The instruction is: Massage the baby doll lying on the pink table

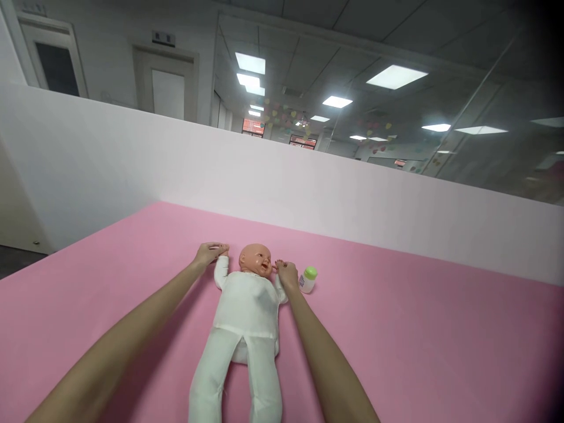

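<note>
A baby doll (247, 302) with a white cloth body lies on its back on the pink surface (388, 329), its head away from me and turned a little to the right. Both its arms are bent up beside the head. My left hand (208, 254) is closed on the doll's hand at the left. At the other side, my right hand (287, 274) is closed at the doll's other hand, which it mostly covers. Just right of my right hand stands a small clear jar (307, 280) with a green lid, slightly tilted in view.
A white partition (282, 182) runs along the back and left of the pink surface. Behind it are glass panels with ceiling lights showing, and two doors, one of them a pale door (167, 88) at the upper left.
</note>
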A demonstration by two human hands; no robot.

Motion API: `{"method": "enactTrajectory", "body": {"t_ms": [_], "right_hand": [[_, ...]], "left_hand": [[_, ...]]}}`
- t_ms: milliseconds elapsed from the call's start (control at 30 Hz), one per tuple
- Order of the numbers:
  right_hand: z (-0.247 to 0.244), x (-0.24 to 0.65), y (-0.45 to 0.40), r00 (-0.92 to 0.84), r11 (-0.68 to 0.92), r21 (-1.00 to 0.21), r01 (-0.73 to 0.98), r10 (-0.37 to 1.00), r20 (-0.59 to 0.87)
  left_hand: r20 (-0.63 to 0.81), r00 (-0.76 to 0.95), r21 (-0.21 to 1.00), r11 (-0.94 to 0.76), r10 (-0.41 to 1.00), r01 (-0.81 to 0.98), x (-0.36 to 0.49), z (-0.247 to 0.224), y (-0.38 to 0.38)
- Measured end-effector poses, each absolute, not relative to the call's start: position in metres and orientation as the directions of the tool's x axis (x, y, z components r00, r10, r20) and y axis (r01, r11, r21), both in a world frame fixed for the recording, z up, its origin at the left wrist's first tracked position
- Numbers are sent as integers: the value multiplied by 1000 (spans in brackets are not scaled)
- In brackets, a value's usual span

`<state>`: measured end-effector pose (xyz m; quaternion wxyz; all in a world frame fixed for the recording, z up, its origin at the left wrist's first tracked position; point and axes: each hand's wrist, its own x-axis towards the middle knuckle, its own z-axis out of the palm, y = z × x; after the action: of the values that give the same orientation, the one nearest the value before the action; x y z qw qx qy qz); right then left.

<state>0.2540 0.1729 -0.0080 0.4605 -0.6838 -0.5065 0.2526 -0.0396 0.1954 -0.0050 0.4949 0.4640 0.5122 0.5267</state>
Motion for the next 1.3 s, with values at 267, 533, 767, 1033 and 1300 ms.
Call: {"method": "enactTrajectory", "body": {"t_ms": [267,533,767,1033,1300], "right_hand": [[31,264,97,161,346,-895,281,903,399],[-7,300,-12,-173,332,-826,455,943,283],[-17,301,-7,-116,335,-852,403,942,315],[41,258,100,168,358,-841,404,875,454],[0,253,169,377,-158,-796,584,922,93]], "left_hand": [[299,99,951,-305,949,50,-92,24,118],[348,584,795,-561,734,232,-98,-8,31],[344,512,837,-504,787,213,-92,-12,44],[246,-72,966,-251,967,-62,-51,29,147],[-47,-138,989,65,989,131,-26,-34,211]]}}
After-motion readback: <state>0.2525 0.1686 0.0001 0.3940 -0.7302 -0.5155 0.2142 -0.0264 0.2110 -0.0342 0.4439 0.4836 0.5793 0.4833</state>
